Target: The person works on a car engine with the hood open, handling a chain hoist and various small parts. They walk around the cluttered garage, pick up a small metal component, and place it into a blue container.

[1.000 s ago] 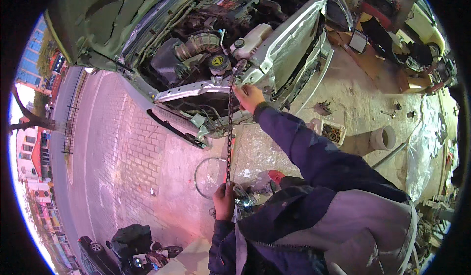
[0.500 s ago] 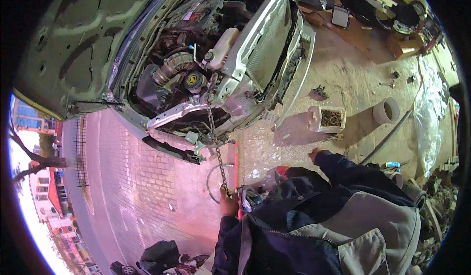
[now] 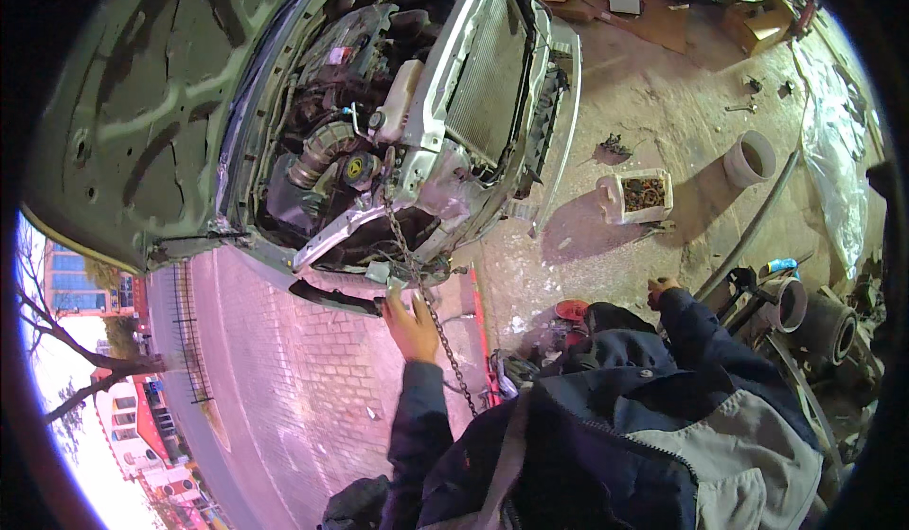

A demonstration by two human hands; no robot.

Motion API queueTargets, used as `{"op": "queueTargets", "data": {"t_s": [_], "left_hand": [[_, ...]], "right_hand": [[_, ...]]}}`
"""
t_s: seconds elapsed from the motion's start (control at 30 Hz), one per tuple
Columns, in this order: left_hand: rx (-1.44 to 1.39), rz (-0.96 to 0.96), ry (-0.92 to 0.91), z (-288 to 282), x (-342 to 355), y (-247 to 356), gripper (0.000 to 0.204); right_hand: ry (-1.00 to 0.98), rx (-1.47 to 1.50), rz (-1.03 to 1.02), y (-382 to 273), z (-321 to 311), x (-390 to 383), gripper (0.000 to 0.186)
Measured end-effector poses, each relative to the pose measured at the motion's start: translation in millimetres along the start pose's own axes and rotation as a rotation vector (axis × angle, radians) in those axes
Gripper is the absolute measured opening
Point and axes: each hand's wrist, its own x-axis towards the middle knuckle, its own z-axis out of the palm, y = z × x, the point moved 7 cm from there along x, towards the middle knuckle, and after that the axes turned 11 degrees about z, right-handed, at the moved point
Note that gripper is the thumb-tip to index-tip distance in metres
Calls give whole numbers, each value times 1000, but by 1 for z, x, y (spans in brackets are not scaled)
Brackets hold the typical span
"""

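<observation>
A metal chain (image 3: 404, 251) runs from the front corner of the opened car's silver crossmember (image 3: 346, 232) down toward the ground tools. My left hand (image 3: 410, 326) is open just left of the chain, fingers extended upward toward the bumper end, with no grip on the chain visible. My right hand (image 3: 663, 291) is farther right, low over the concrete, its small visible fingers curled; what they hold, if anything, I cannot make out. Beneath the chain lies a long red tool (image 3: 481, 341), partly hidden by my jacket.
The raised hood (image 3: 142, 104) fills the upper left. On the right are a box of small parts (image 3: 644, 196), a white bucket (image 3: 748, 159), a hose (image 3: 767, 218), plastic sheeting (image 3: 833, 170) and cylindrical parts (image 3: 828, 326). A fence (image 3: 185, 331) borders the road.
My left hand has left the chain's lower end and moved up and left, opening. My right hand released the upper chain and swung down to the right. The view has shifted.
</observation>
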Motion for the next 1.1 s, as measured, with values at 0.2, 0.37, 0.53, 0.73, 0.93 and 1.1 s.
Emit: {"op": "queueTargets", "data": {"t_s": [0.2, 0.37, 0.53, 0.73, 0.93, 1.1], "left_hand": [[1, 316, 219, 1, 154, 34, 35], [27, 380, 327, 40, 241, 11, 30], [-1, 255, 290, 71, 253, -19, 37], [39, 275, 292, 78, 246, -29, 38], [28, 76, 321, 77, 245, -49, 36], [-107, 133, 307, 81, 243, -49, 47]], "right_hand": [[155, -222, -271, -15, 5, -95, 26], [358, -346, -488, -85, 4, -114, 31], [361, -300, -703, -179, 85, -113, 33], [363, -443, -1235, -334, 304, -198, 26], [164, -411, -1728, -448, 479, -329, 29], [74, -370, -2056, -479, 567, -371, 34]]}}
